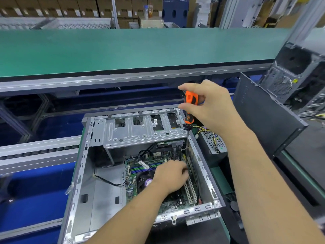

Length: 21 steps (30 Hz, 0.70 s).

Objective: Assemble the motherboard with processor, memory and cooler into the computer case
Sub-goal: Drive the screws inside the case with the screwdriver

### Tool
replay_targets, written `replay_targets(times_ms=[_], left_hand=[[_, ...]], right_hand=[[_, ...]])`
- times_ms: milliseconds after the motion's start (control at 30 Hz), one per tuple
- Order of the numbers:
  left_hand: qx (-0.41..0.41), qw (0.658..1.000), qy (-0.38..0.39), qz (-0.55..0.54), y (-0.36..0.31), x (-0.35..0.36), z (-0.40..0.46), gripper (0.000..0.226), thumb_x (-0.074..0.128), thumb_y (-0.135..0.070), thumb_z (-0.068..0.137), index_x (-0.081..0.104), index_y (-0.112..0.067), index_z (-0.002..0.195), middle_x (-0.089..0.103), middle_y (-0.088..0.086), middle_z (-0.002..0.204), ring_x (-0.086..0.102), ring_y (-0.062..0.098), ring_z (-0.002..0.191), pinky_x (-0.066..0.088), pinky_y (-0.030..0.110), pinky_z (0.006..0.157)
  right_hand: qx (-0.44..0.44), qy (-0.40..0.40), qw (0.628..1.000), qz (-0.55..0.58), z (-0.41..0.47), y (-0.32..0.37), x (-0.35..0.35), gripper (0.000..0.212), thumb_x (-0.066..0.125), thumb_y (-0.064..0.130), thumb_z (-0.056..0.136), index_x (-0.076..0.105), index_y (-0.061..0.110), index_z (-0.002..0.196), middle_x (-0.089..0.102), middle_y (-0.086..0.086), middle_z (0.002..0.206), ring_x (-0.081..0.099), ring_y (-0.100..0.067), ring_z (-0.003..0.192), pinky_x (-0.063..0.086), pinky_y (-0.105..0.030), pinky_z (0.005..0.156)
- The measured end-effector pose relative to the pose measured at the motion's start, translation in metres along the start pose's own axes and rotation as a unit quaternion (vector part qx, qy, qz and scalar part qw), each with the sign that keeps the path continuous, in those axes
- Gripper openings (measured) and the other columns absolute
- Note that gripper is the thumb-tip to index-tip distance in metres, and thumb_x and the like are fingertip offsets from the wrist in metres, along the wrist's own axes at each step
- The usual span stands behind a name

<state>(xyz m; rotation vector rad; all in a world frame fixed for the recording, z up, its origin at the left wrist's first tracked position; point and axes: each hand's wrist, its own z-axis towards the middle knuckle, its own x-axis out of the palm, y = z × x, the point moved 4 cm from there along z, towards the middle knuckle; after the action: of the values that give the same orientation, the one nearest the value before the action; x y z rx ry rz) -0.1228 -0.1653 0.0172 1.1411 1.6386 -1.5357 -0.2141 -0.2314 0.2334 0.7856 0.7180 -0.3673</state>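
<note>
Inside the open case (84, 155), board (133, 189) lies flat. Right hand (209, 106) wraps the screwdriver (190, 104) handle, shaft upright. Left hand (170, 175), fingers curled, steadies the tip; what it pinches is hidden. Keep shaft vertical, press lightly, don't slip onto board.

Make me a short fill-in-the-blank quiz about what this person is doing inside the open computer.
1. The right hand grips a screwdriver whose handle is black and ____.
2. The screwdriver's shaft points ____ into the computer case.
3. The left hand rests on the green ____ inside the case.
4. The conveyor belt behind the case is coloured ____.

Missing words: orange; down; motherboard; green
</note>
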Motion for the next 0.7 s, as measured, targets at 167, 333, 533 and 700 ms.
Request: replay_targets(times_ms=[167, 333, 533, 700], left_hand=[[-0.083, 0.991, -0.041, -0.092, -0.004, -0.009, 0.005, 0.030, 0.048, -0.035, 0.097, 0.067, -0.029, 0.119, 0.072, -0.007, 0.111, 0.065, 0.023, 0.102, 0.056, 0.039, 0.083], [-0.135, 0.975, -0.091, -0.151, -0.018, -0.013, 0.011, 0.024, 0.052, -0.024, 0.095, 0.070, -0.012, 0.087, 0.070, 0.003, 0.079, 0.065, 0.026, 0.073, 0.058, 0.037, 0.067], [-0.116, 0.897, -0.284, -0.317, -0.018, -0.039, 0.016, 0.013, 0.067, -0.023, 0.093, 0.070, -0.019, 0.105, 0.068, -0.011, 0.092, 0.062, 0.000, 0.078, 0.049, 0.013, 0.071], [-0.101, 0.911, -0.237, -0.322, -0.015, -0.039, 0.028, 0.017, 0.071, -0.032, 0.091, 0.076, -0.020, 0.081, 0.070, -0.013, 0.071, 0.065, 0.006, 0.072, 0.056, 0.032, 0.077]], right_hand=[[-0.003, 0.043, 0.997, 0.060, -0.002, -0.002, 0.002, 0.052, 0.067, 0.014, 0.095, 0.055, 0.027, 0.143, 0.066, 0.003, 0.119, 0.060, -0.015, 0.112, 0.054, -0.040, 0.098], [-0.001, 0.015, 0.999, 0.031, 0.001, -0.002, 0.000, 0.046, 0.076, 0.031, 0.088, 0.065, 0.031, 0.132, 0.053, 0.002, 0.089, 0.052, -0.012, 0.082, 0.051, -0.034, 0.082], [-0.016, 0.064, 0.997, 0.038, 0.003, 0.000, 0.000, 0.049, 0.069, 0.016, 0.094, 0.059, 0.028, 0.140, 0.064, 0.004, 0.099, 0.058, -0.014, 0.095, 0.052, -0.038, 0.094], [-0.018, 0.067, 0.997, 0.045, 0.002, 0.001, 0.000, 0.047, 0.070, 0.023, 0.094, 0.059, 0.028, 0.139, 0.059, 0.007, 0.099, 0.056, -0.009, 0.093, 0.049, -0.032, 0.090]])
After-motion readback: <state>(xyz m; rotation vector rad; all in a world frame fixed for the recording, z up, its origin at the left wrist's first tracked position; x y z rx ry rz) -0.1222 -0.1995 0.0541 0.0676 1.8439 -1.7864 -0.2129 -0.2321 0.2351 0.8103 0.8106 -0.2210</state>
